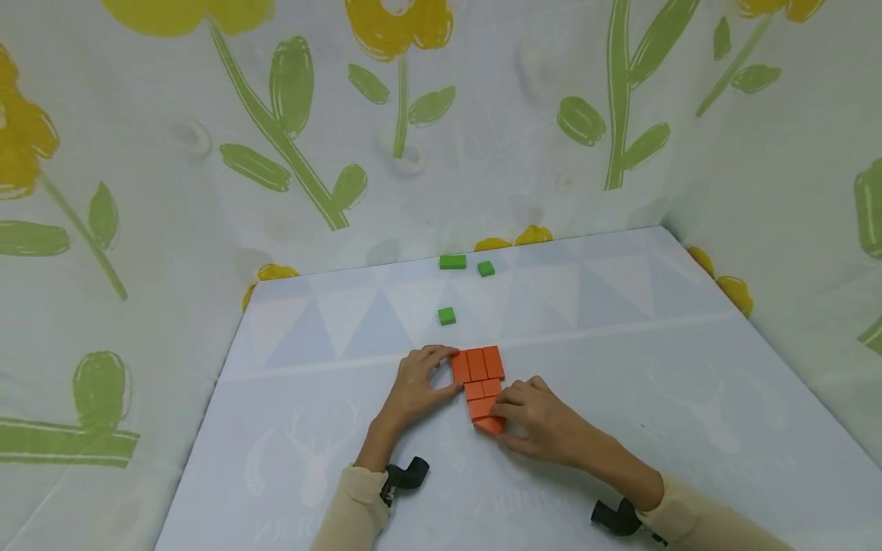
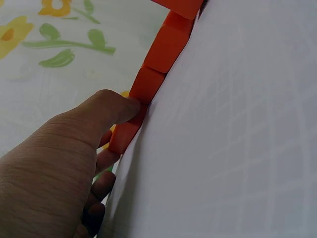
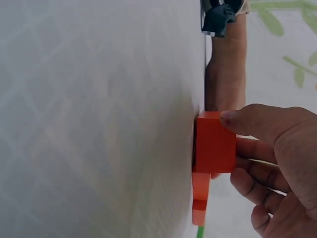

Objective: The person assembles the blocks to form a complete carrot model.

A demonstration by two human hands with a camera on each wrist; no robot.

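Orange blocks lie together on the table in the head view, with a row of three upright rectangles (image 1: 477,365) at the far end and smaller pieces (image 1: 483,389) below them. My left hand (image 1: 413,386) holds the leftmost block of that row (image 1: 459,367) between thumb and fingers. In the left wrist view its thumb (image 2: 116,105) presses on the orange side. My right hand (image 1: 547,421) pinches the nearest orange block (image 1: 488,426), which sits slightly askew at the near end. The right wrist view shows this block (image 3: 216,144) under the thumb; its far side is hidden.
Beyond the orange group lie three green blocks: a long one (image 1: 452,262) and a small one (image 1: 485,268) by the table's far edge, another small one (image 1: 446,316) closer. The pale patterned table (image 1: 620,367) is bordered by flower-printed cloth (image 1: 482,153).
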